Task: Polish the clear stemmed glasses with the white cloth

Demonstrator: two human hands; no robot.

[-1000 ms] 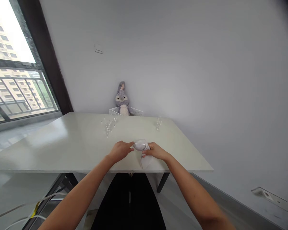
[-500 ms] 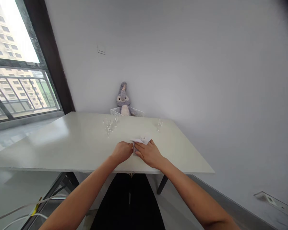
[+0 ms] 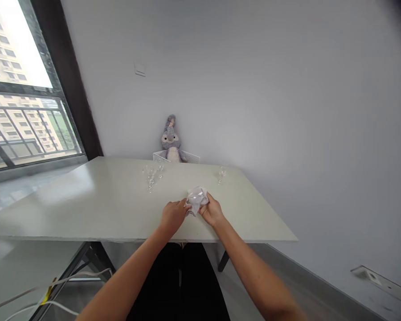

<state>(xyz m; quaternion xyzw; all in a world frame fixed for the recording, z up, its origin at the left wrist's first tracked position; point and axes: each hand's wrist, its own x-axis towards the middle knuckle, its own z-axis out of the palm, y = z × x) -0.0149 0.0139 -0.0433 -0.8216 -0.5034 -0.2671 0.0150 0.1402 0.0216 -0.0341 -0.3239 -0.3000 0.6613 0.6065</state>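
Observation:
Between my hands, over the near part of the table, is a white cloth [image 3: 193, 206] with a clear glass [image 3: 197, 195] lying in it. My left hand [image 3: 175, 213] is closed at the left side of the glass and cloth; its fingertips are partly hidden, and it seems to pinch the glass's stem end. On the right, my right hand [image 3: 213, 209] holds the cloth around the glass's bowl, thumb and fingers on its edge. Several clear stemmed glasses [image 3: 151, 176] stand farther back on the left. One more stemmed glass [image 3: 222, 174] stands at the back right.
The pale table [image 3: 113, 200] reaches toward the wall. Behind its far edge, a grey plush toy [image 3: 171, 140] sits in a white basket [image 3: 194, 158]. A window [image 3: 26, 120] is at the left. White cables [image 3: 63, 280] hang below the table's left side.
My right hand has turned from lying over the cloth to holding it from the side, and the glass now shows in the opened cloth. My left hand has shifted slightly.

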